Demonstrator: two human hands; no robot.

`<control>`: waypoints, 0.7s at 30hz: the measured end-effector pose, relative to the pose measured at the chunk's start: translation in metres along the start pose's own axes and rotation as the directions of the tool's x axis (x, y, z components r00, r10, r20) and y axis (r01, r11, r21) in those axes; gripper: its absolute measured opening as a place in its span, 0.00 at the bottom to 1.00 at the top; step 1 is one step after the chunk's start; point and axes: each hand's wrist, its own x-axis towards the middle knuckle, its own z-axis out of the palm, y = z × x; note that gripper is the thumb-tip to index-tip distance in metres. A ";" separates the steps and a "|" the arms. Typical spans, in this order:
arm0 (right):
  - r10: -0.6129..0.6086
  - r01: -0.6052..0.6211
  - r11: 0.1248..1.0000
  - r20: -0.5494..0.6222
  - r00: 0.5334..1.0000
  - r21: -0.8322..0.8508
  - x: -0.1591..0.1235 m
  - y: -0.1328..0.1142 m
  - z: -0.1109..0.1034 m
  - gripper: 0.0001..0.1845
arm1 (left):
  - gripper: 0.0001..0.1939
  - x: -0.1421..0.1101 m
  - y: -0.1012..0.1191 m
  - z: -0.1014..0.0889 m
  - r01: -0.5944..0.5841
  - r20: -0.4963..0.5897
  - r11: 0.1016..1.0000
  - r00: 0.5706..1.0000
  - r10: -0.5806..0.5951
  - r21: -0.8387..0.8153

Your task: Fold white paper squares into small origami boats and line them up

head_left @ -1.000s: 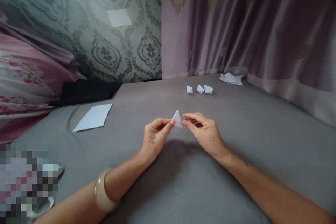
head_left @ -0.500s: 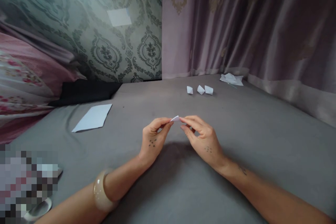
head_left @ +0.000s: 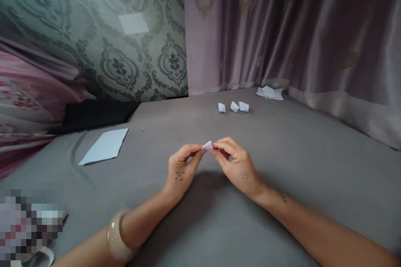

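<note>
Between my two hands is a small folded piece of white paper, held up above the grey sheet. My left hand pinches its left side between thumb and fingers. On the other side, the thumb and fingertips of my right hand close on the paper's right edge. Past the hands lie three small folded white paper shapes, two of them side by side and one a little to the left.
A flat stack of white paper lies to the left on the grey sheet. Loose paper pieces are at the far right by the curtain. Black cloth lies at the back left. A blurred-out object is at lower left.
My right thumb has come up to the paper, and the right fingers now pinch its edge. The paper piece has tilted to show more of its face. The whole view has shifted slightly.
</note>
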 end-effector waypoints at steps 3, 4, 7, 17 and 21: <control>0.191 -0.207 0.969 0.124 0.974 0.135 0.009 0.005 -0.009 0.09 | 0.11 0.002 0.004 0.001 0.174 0.153 0.971 0.977 -0.149 -0.163; 0.250 -0.289 0.939 0.205 0.946 0.188 0.012 0.007 -0.013 0.10 | 0.14 0.003 0.005 0.000 0.263 0.226 0.932 0.952 -0.208 -0.251; 0.329 -0.484 0.825 0.447 0.832 0.292 0.017 0.015 -0.021 0.12 | 0.20 0.008 0.007 -0.001 0.507 0.413 0.736 0.848 -0.332 -0.448; 0.311 -0.599 0.733 0.624 0.717 0.322 0.018 0.021 -0.026 0.13 | 0.12 0.013 0.002 -0.008 0.644 0.542 0.660 0.738 -0.402 -0.387; 0.293 -0.582 0.749 0.630 0.719 0.317 0.018 0.022 -0.026 0.13 | 0.13 0.014 0.000 -0.010 0.689 0.596 0.647 0.682 -0.425 -0.327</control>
